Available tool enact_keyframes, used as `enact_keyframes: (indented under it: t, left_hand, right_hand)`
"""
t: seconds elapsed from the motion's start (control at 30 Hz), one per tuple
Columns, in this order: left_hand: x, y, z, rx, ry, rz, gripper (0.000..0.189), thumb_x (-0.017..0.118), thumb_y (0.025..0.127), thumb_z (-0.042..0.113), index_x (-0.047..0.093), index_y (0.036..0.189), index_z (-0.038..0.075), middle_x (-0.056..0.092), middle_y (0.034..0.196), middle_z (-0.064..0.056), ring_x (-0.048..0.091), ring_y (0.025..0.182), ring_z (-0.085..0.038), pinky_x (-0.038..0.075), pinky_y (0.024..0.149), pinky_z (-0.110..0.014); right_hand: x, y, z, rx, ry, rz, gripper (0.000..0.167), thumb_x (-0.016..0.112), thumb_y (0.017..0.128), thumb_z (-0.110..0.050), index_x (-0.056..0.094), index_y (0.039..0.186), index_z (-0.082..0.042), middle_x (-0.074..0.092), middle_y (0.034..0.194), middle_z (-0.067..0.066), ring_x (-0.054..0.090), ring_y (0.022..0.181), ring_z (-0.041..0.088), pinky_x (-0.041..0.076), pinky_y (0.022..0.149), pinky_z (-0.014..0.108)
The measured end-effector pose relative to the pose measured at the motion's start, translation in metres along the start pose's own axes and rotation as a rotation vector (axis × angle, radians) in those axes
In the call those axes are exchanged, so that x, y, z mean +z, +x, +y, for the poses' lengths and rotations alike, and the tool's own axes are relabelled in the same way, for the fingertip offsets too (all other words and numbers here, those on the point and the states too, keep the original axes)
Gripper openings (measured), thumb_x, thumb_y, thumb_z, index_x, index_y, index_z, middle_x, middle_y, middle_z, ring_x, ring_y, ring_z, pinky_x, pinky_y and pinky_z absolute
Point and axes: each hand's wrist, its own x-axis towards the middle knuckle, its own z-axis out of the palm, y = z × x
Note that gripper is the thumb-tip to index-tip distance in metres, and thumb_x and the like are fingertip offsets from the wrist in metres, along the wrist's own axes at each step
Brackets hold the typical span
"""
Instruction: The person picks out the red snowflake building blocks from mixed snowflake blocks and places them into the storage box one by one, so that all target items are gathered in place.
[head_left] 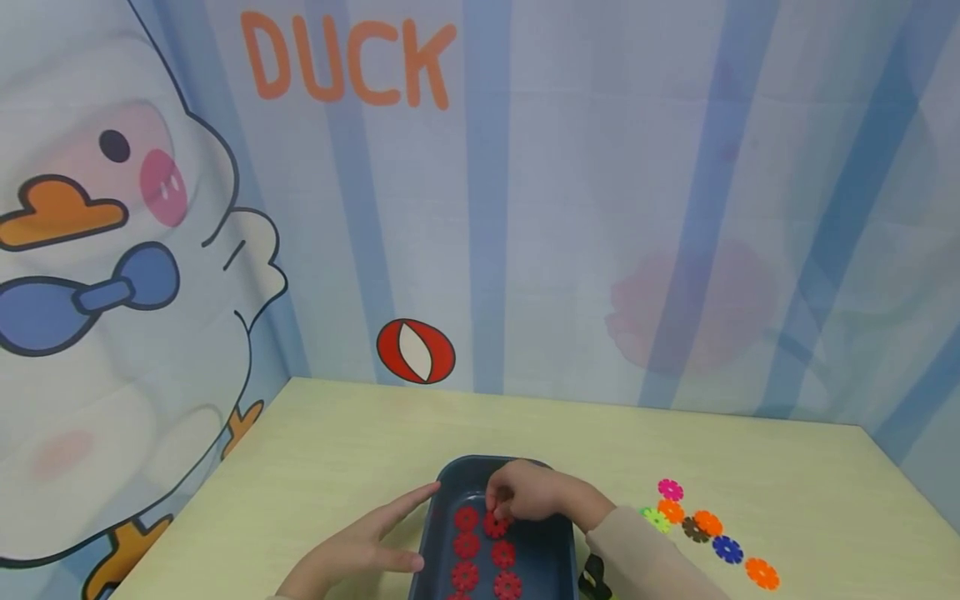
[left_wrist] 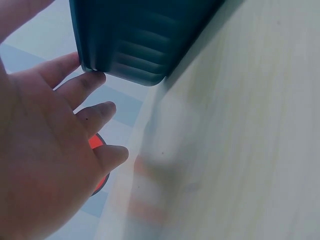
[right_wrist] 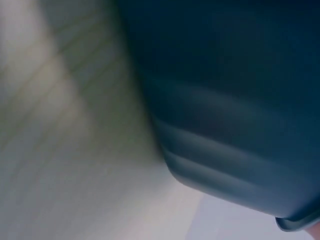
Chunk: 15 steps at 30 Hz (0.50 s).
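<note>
A dark blue-grey tray (head_left: 542,546) stands at the near middle of the table in the head view. Red notched plastic discs (head_left: 467,546) lie inside it in two columns. My right hand (head_left: 528,492) reaches over the right rim, thumb and forefinger pinching a red disc (head_left: 496,525) at the top of the right column. On the other side, my left hand (head_left: 360,546) has its fingers spread, and fingertips touch the tray's left rim. The left wrist view shows those fingertips against the tray's outer wall (left_wrist: 135,45). Mostly the tray's side (right_wrist: 220,130) fills the right wrist view.
Right of the tray, loose notched discs lie scattered: pink (head_left: 671,489), orange (head_left: 762,573), blue (head_left: 727,549), brown (head_left: 696,529) and lime green (head_left: 657,520). A black-and-yellow object (head_left: 595,577) is partly hidden by the right sleeve. A printed curtain (head_left: 555,208) hangs behind the table (head_left: 360,442).
</note>
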Motion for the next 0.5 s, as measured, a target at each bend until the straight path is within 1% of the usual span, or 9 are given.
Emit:
enact_keyframes:
  t: [0.3, 0.5]
  left_hand:
    - [-0.0001, 0.0005, 0.0012, 0.008, 0.009, 0.002, 0.077, 0.063, 0.092, 0.042, 0.025, 0.154, 0.016, 0.024, 0.158, -0.015, 0.016, 0.144, -0.041, 0.018, 0.109, -0.068]
    - [0.0001, 0.0008, 0.0001, 0.001, 0.002, 0.004, 0.077, 0.063, 0.091, 0.042, 0.026, 0.154, 0.017, 0.024, 0.158, -0.015, 0.016, 0.144, -0.041, 0.018, 0.109, -0.068]
  right_hand:
    - [0.0039, -0.0011, -0.0022, 0.002, -0.029, 0.045, 0.014, 0.065, 0.086, 0.003, 0.065, 0.078, -0.009, 0.059, 0.065, -0.005, 0.053, 0.058, 0.005, 0.046, 0.057, 0.021]
    - [0.0064, -0.0005, -0.0024, -0.014, -0.085, 0.069, 0.011, 0.067, 0.084, 0.002, 0.066, 0.079, -0.008, 0.061, 0.07, -0.005, 0.05, 0.06, 0.004, 0.046, 0.058, 0.02]
